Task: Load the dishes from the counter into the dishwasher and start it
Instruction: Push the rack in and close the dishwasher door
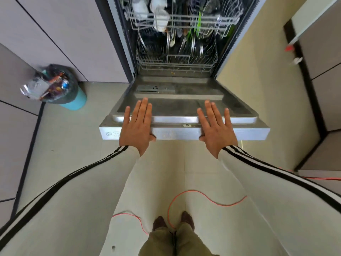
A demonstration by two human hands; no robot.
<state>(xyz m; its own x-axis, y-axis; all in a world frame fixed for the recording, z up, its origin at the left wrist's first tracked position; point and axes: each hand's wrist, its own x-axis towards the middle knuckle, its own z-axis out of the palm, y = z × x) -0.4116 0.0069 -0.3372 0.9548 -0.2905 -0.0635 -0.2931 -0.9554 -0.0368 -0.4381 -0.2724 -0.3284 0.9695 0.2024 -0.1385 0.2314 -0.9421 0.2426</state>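
Both hands on the open dishwasher door

The left hand (136,126) and right hand (216,128) lie flat on the door (177,134), fingers straight and spread; the racks (175,61) hold dishes.

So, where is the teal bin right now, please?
Head view, left side: the teal bin stands on the floor, left of the open dishwasher door.

No text reads clearly; small marks on the dishwasher door (184,134) edge are blurred.

Lowered stainless dishwasher door (184,108) spans the middle; tiled floor (73,145) free both sides. Teal bin w/ black bag (60,89) stands far left, wire racks (175,61) packed.
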